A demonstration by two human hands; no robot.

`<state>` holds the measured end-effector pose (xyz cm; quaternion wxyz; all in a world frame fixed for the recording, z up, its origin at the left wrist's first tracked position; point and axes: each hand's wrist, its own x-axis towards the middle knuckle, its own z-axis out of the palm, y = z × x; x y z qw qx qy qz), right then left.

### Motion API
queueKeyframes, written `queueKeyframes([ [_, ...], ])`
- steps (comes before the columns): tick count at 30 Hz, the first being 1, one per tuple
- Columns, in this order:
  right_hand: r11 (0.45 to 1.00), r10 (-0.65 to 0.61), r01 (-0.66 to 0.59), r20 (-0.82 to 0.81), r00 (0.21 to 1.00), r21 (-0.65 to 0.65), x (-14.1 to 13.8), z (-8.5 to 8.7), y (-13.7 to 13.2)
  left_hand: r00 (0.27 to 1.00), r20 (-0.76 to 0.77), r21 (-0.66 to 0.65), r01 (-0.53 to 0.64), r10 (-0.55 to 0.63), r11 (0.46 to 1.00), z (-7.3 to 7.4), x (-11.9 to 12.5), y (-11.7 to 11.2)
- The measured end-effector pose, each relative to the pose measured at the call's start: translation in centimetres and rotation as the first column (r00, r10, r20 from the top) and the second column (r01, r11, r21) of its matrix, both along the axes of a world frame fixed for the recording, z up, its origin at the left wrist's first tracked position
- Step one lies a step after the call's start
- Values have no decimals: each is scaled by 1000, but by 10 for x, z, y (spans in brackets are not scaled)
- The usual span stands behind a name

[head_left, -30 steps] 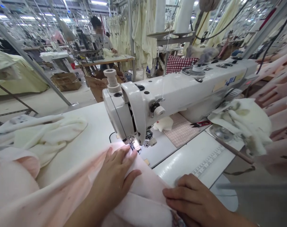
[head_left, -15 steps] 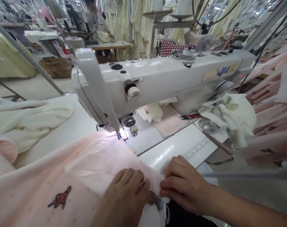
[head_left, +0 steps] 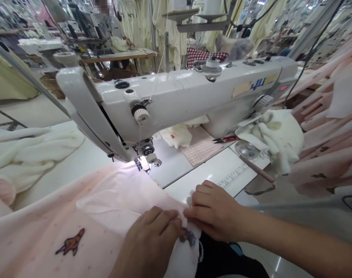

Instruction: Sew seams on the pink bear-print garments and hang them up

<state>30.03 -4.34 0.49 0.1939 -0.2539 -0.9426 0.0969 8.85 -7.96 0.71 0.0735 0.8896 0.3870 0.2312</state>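
Note:
Pale pink printed fabric (head_left: 97, 216) stretches from under the needle of a white sewing machine (head_left: 176, 100) down to the table's front edge. My left hand (head_left: 152, 235) lies over it with fingers curled, pinching the cloth near its right edge. Close beside it, my right hand (head_left: 213, 210) grips that same edge between thumb and fingers. A brown animal print (head_left: 70, 242) shows on the cloth at the lower left. The lit presser foot (head_left: 139, 164) sits on the far end of the fabric, beyond both hands.
Red-handled thread snips (head_left: 225, 139) lie on a pink checked cloth (head_left: 200, 144). A cream fabric bundle (head_left: 276, 135) rests at the table's right end, and cream cloth (head_left: 33, 150) is heaped at left. Pink pieces (head_left: 332, 127) hang at right. A person (head_left: 114, 31) works farther back.
The view has shifted slightly, so the machine appears farther left. My right hand has come a little closer to my left along the cloth edge. Both keep hold of the fabric.

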Motion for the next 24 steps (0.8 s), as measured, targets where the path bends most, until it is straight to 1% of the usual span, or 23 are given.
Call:
queueKeyframes([
  [1,999,40,-40,38,998,8,-1,2,3,998,9,9,-57,57,998,1,-1,3],
  [2,997,79,-80,68,995,15,-1,3,6,990,-9,31,-142,142,989,2,-3,6],
  [3,993,113,-115,94,989,23,-1,5,9,967,-57,64,-243,246,968,1,-5,8],
  [4,989,139,-144,117,983,33,0,7,11,930,-124,107,-334,346,937,0,-7,10],
  [5,984,164,-172,132,977,46,1,8,13,888,-190,150,-394,418,907,-3,-10,11],
  [6,979,186,-196,141,972,59,2,10,14,853,-241,184,-428,463,885,-6,-13,11],
  [7,974,206,-218,149,967,67,3,11,15,832,-272,202,-442,484,874,-10,-15,9],
  [8,969,225,-238,153,962,70,4,13,15,827,-281,209,-441,486,873,-14,-18,7],
  [11,959,265,-277,156,951,56,3,16,15,849,-241,210,-427,469,880,-24,-27,1],
  [14,960,257,-270,153,954,69,-6,15,14,872,-225,167,-406,435,899,-25,-41,7],
  [16,964,230,-245,144,962,98,-16,11,16,891,-222,122,-377,396,918,-23,-55,20],
  [19,967,195,-212,119,973,144,-36,4,25,916,-233,50,-324,327,945,-16,-79,46],
  [22,964,180,-200,121,976,174,-56,-3,42,930,-262,-10,-270,258,963,-8,-100,75],
  [24,964,177,-199,129,976,175,-68,-5,55,936,-278,-35,-236,217,971,-4,-109,93],
])
